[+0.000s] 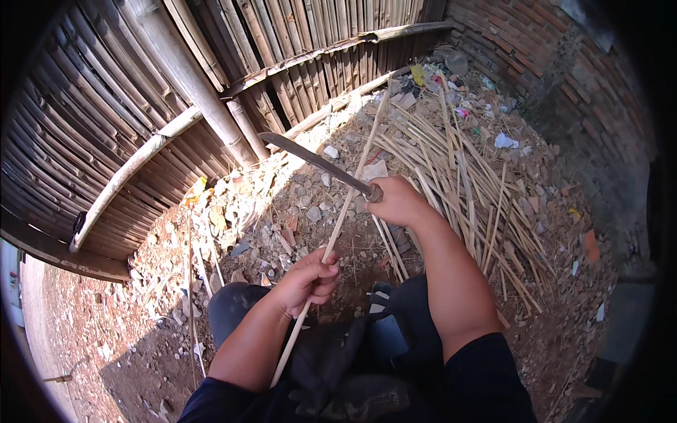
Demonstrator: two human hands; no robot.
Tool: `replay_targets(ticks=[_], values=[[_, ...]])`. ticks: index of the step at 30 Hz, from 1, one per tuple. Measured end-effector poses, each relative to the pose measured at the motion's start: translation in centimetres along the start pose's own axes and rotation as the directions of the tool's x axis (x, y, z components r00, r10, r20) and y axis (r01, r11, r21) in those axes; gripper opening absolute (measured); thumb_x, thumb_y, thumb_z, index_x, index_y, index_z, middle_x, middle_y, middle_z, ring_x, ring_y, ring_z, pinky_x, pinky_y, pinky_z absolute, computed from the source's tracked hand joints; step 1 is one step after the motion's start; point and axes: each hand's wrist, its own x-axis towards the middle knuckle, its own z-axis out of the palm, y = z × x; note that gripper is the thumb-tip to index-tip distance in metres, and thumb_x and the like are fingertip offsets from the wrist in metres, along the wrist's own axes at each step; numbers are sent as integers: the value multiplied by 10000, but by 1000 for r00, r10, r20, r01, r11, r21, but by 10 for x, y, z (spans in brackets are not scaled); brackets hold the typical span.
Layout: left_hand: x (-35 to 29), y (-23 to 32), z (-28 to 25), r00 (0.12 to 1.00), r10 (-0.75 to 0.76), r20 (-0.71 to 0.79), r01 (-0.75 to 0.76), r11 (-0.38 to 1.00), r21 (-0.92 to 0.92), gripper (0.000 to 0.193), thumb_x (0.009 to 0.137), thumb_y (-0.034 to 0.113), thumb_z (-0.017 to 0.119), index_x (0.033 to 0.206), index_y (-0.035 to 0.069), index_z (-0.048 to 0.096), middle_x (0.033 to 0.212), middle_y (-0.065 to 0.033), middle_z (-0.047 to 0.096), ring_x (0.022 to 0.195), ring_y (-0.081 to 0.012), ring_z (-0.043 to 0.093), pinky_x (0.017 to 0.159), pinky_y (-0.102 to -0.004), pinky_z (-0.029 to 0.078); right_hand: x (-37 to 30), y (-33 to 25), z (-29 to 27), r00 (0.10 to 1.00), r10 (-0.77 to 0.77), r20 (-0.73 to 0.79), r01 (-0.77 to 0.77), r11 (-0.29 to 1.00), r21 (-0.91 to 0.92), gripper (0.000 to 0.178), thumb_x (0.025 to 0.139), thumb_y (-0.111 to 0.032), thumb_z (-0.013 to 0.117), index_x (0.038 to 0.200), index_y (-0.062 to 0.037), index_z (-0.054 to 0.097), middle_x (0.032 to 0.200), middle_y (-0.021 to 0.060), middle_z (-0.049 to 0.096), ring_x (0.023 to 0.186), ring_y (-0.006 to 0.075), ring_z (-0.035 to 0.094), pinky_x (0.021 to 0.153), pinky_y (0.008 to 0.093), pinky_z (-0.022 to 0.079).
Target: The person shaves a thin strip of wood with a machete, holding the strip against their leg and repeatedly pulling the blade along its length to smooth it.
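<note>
A long, thin bamboo strip slants from my lap up toward the fence. Around its lower half my left hand is closed, thumb on top. My right hand grips the handle of a machete, whose dark, curved blade points to the upper left and crosses the strip above my left hand. Whether the edge touches the strip I cannot tell. Most of the handle is hidden inside my fist. Beyond my right forearm lies a loose pile of split bamboo strips.
A bamboo fence with poles stands ahead and to the left. At the right rises a brick wall. Stones, dry scraps and litter cover the ground. A few more thin strips lie by my left knee.
</note>
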Motion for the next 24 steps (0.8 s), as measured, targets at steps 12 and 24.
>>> replay_targets(ticks=[12, 24], values=[[-4, -3, -6, 997, -39, 71, 40, 999, -15, 228, 907, 24, 595, 948, 179, 434, 641, 61, 334, 470, -50, 244, 410, -233, 150, 1, 5, -14, 1000, -19, 10, 19, 1000, -14, 270, 777, -161, 729, 986, 5, 693, 771, 129, 676, 688, 216, 638, 704, 368, 510], [7, -8, 5, 997, -76, -26, 78, 991, 104, 182, 1057, 299, 507, 1142, 138, 501, 673, 22, 358, 481, -67, 276, 406, -223, 226, -2, 58, -13, 969, 238, -61, -130, 706, 696, 210, 833, -90, 767, 775, -71, 566, 620, 4, 552, 467, 85, 496, 442, 265, 371]])
